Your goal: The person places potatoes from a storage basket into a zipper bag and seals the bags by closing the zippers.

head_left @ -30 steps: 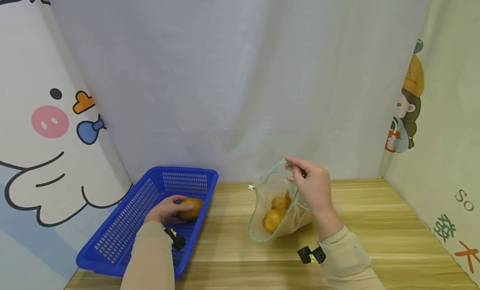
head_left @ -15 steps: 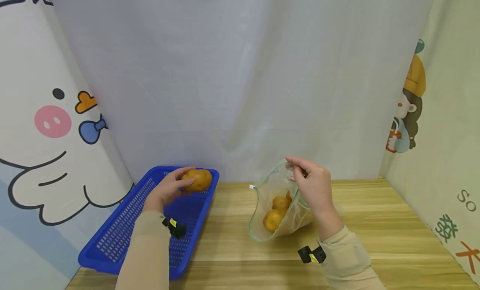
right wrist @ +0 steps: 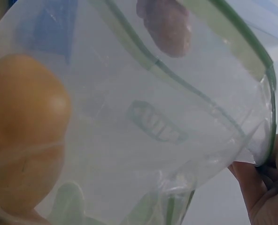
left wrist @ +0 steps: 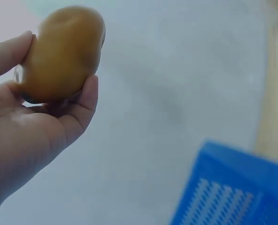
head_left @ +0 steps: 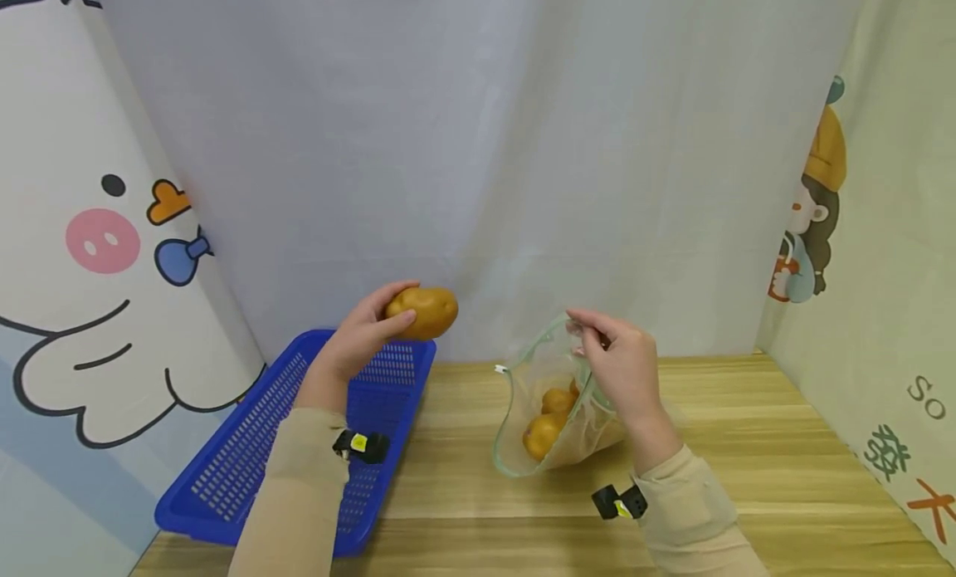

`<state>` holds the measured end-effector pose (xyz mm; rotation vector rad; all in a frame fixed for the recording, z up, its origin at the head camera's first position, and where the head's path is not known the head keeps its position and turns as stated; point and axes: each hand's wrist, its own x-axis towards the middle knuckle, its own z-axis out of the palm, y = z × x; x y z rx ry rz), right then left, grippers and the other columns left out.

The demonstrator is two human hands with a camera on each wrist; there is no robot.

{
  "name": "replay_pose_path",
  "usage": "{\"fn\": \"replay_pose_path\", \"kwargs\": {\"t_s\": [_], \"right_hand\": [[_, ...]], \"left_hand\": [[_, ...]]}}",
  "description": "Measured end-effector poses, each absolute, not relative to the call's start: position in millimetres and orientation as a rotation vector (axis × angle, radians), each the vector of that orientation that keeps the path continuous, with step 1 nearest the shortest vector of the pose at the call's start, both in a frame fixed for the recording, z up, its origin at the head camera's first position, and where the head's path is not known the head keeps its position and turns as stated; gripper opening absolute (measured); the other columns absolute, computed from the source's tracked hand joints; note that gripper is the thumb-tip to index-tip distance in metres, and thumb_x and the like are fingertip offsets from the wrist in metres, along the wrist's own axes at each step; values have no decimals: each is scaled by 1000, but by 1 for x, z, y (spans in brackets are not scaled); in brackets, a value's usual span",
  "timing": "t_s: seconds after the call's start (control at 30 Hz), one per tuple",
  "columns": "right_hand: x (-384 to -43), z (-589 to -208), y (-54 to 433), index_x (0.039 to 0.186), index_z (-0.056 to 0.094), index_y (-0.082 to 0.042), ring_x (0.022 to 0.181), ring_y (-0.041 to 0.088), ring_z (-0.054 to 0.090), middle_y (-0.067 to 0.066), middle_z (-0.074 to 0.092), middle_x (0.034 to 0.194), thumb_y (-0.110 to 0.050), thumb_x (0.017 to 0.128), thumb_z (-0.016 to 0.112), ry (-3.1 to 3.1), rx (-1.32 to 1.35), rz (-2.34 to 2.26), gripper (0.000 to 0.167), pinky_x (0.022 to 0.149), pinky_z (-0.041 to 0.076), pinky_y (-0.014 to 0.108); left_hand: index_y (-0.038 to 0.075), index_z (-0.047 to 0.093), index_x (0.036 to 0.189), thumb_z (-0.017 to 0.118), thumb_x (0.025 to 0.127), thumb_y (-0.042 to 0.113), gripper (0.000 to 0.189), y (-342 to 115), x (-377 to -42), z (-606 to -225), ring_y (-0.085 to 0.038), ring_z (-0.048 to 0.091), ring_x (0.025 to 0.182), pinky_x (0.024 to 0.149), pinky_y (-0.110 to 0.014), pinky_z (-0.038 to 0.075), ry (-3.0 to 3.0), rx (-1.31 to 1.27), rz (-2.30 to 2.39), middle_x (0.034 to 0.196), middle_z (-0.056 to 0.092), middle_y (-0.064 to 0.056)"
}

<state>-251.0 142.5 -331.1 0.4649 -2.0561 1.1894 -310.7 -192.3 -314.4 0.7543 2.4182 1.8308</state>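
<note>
My left hand (head_left: 363, 334) holds a smooth yellow-brown potato (head_left: 426, 313) in the air over the far end of the blue basket (head_left: 257, 452). Thumb and fingers wrap its near side, as the left wrist view also shows with the potato (left wrist: 66, 54). On the right, my right hand (head_left: 623, 365) pinches the green-edged mouth of a clear zip bag (head_left: 515, 411), keeping it spread toward the left. Inside the bag lie several potatoes (head_left: 545, 436), partly hidden by its side. Through the film in the right wrist view, a potato (right wrist: 26, 131) shows large.
A white slider (head_left: 500, 369) sits at the bag's left rim. The wooden table (head_left: 456, 494) runs between basket and bag. A pale curtain (head_left: 448, 162) hangs behind, with printed cloth walls on both sides.
My left hand has lifted the potato out of the basket, raising it and carrying it slightly right. My right hand has stayed at the bag's mouth.
</note>
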Motion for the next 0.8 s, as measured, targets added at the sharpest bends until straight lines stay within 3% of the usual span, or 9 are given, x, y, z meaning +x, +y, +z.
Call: {"fn": "replay_pose_path", "kwargs": {"t_s": [0.3, 0.6, 0.8], "right_hand": [[-252, -330, 143, 110, 74, 3, 70, 26, 70, 15, 74, 91, 6, 96, 57, -2062, 459, 1217, 23, 61, 53, 13], [-252, -327, 145, 110, 74, 3, 74, 30, 70, 16, 74, 92, 6, 96, 57, -2054, 459, 1246, 23, 62, 53, 13], [-253, -327, 145, 110, 75, 1, 72, 26, 71, 15, 74, 92, 5, 96, 57, -2055, 446, 1215, 23, 61, 52, 12]], "left_hand": [[3, 41, 149, 56, 100, 7, 52, -145, -279, -296, -27, 53, 110, 89, -30, 49, 2327, 909, 1831, 137, 45, -21], [7, 40, 150, 58, 100, 11, 53, -106, -254, -307, -28, 53, 116, 94, -35, 48, 2299, 884, 1788, 140, 45, -19], [6, 42, 149, 59, 99, 11, 54, -87, -243, -318, -27, 53, 116, 96, -35, 47, 2232, 799, 1840, 141, 46, -17]]}}
